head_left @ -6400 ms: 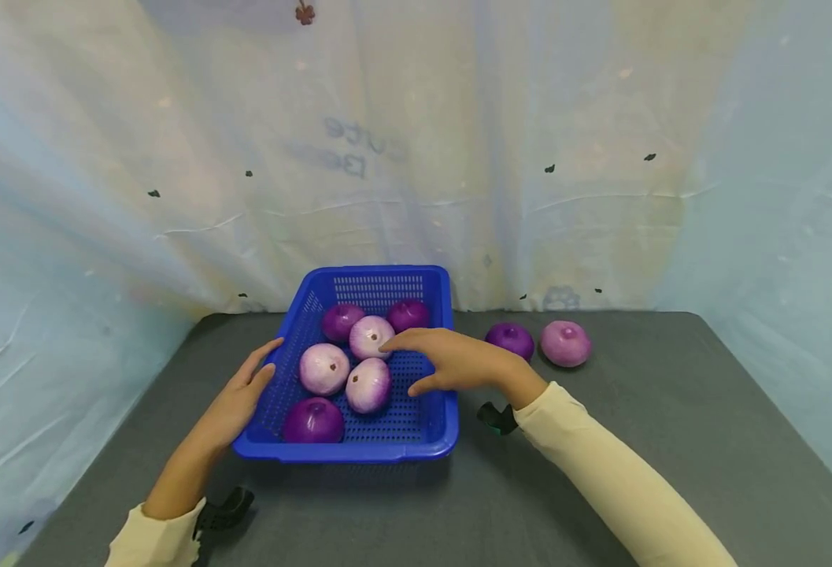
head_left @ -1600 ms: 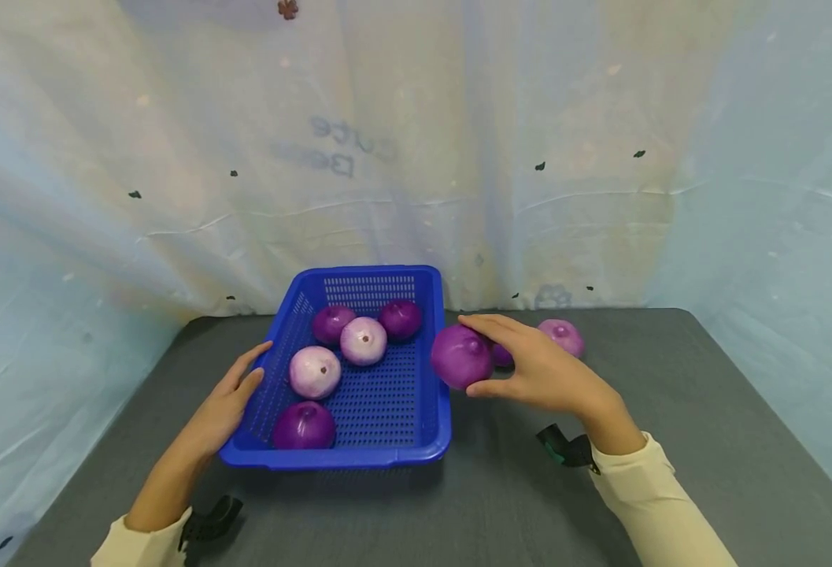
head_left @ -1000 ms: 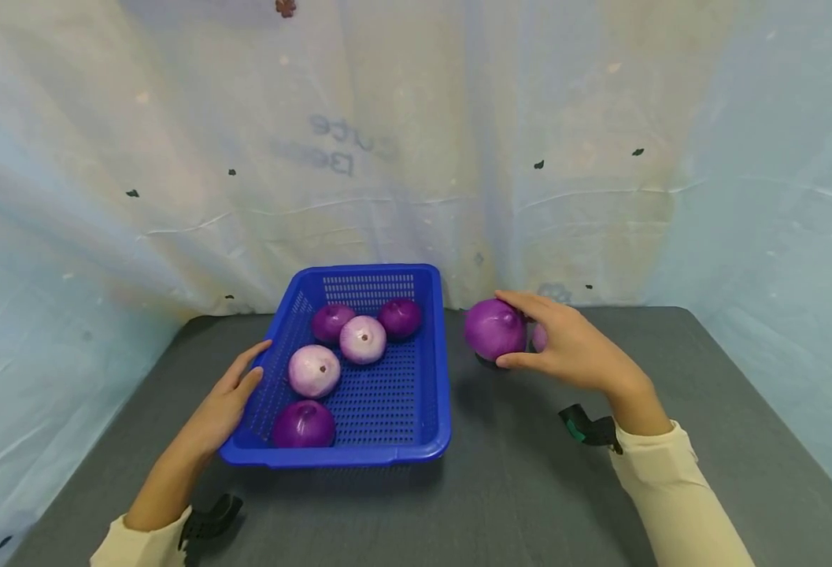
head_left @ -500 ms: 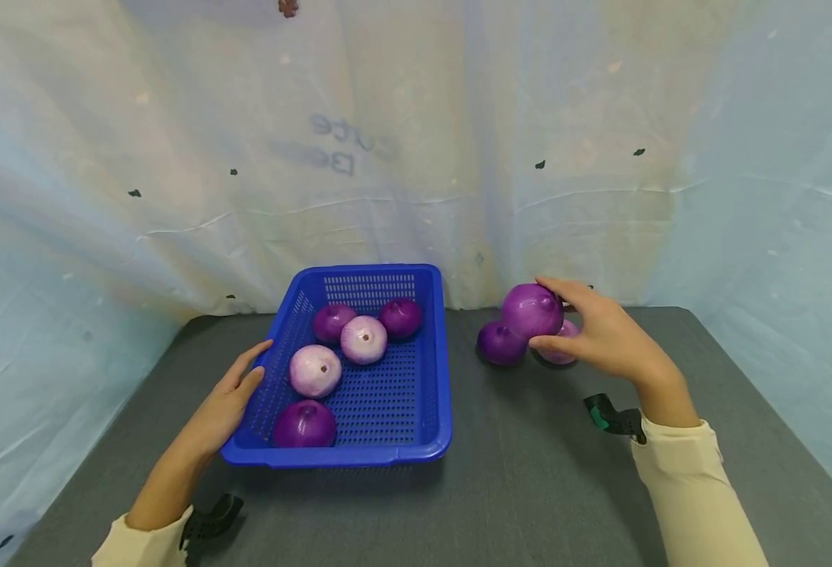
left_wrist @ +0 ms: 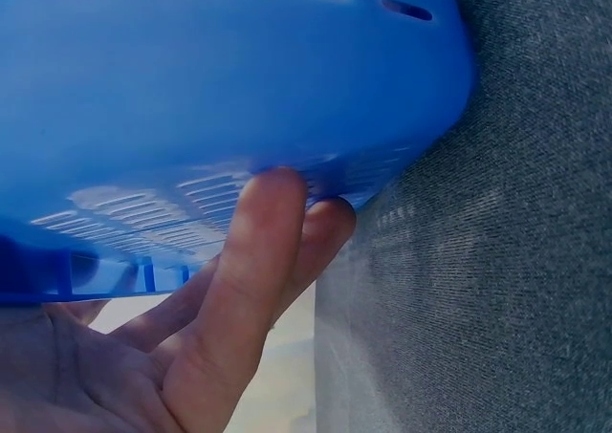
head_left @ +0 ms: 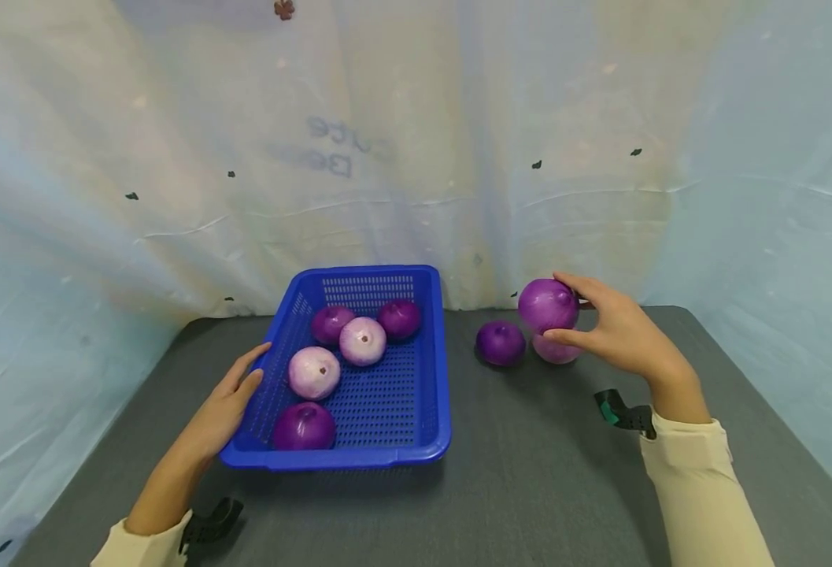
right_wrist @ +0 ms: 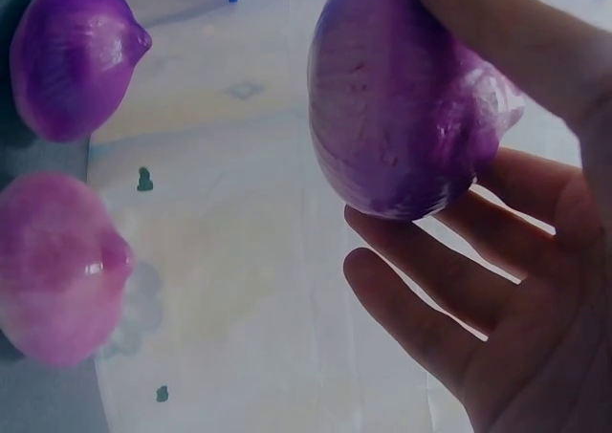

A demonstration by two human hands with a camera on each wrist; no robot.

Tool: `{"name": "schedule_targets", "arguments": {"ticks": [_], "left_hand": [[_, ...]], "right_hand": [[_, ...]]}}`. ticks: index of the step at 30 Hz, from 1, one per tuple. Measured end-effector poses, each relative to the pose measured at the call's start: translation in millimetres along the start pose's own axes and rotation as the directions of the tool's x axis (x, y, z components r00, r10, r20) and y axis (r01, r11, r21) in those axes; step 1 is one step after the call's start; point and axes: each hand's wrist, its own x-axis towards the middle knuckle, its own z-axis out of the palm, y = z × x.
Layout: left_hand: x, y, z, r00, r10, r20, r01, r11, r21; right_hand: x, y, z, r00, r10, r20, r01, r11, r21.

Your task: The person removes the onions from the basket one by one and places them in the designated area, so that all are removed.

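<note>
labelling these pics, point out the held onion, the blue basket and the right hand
Held onion [head_left: 546, 305], head view, middle of its purple skin
Blue basket [head_left: 338, 459], head view, near rim
Right hand [head_left: 624, 329], head view, back of hand

The light backdrop sheet [head_left: 401, 244] bears one block of lettering, in two lines, visible in the head view. Orientation: mirror-reversed; read from right to left. Upper line [head_left: 338, 132]: "cute", with the "c" at the right end faint. Lower line [head_left: 341, 165]: capital "B" at the right end; the characters to its left are too faint to read with certainty.
</note>
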Motion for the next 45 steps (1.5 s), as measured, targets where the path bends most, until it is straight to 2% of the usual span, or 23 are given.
{"name": "schedule_targets", "arguments": {"ticks": [8,16,22,38,45], "left_hand": [[2.3,0.2,0.0,1.0,-0.007,0.007,0.007,1.0,0.005],[1.3,0.7,-0.6,1.0,-0.003,0.006,0.003,1.0,-0.006],[1.9,0.0,-0.2,1.0,0.004,0.0,-0.004,1.0,0.015],[1.0,0.1,0.1,1.0,-0.006,0.007,0.006,1.0,0.002],[0.6,-1.6,1.0,1.0,-0.003,-0.009,0.003,0.999,0.035]], "right_hand": [[-3.1,12.7,-4.6,1.0,0.018,-0.021,-0.018,1.0,-0.004],[-5.2,20.0,-11.0,0.996,0.092,0.001,-0.092,0.996,-0.014],[-7.2,29.4,-14.0,0.993,0.121,0.011,-0.12,0.992,-0.032],[-10.2,53.4,-13.7,0.991,0.131,-0.006,-0.131,0.99,-0.055],[-12.1,59.3,-14.8,0.981,0.192,0.015,-0.19,0.98,-0.056]]}}
